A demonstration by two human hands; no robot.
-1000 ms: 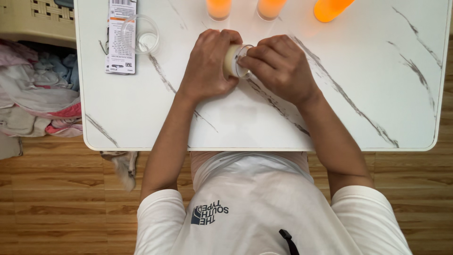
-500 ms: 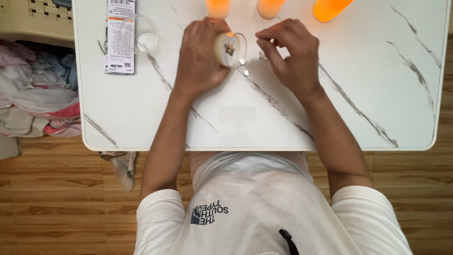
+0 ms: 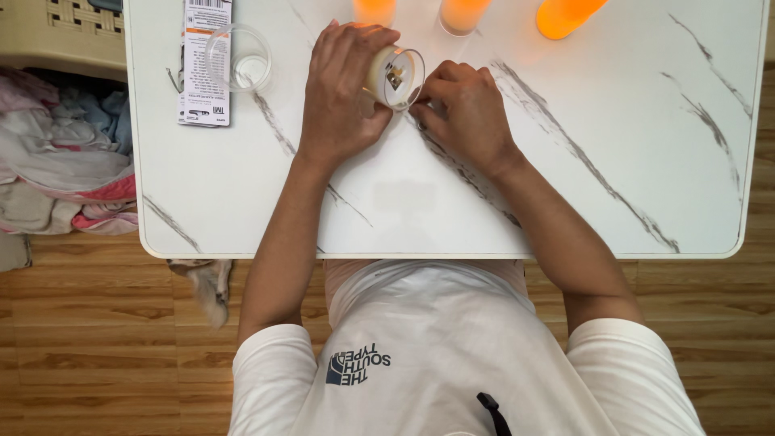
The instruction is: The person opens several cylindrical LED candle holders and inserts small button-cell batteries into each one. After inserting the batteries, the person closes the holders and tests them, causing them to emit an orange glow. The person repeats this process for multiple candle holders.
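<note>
L hand: fingers curled round a small cream candle, tipped on its side w/ the base turned toward the camera; thumb and fingertips wrap the body, so it's gripped and lifted off or just resting on the table, can't tell which. Base shows a round clear rim w/ a small dark part in the middle, prob. a battery slot, too small to be sure.

R hand: fingers bunched together, tips pressed to the table just right of the candle base, touching or nearly touching its rim. Whether they pinch something tiny can't be seen.

Candle sits at the far middle of the white marbled table, between the two hands.

Far edge: three glowing orange lights in a row, just beyond the hands. Far left: a clear round cup lying partly on a printed card. Left of the table, on the floor side, a pile of clothes below a beige basket. Wood floor near side.
</note>
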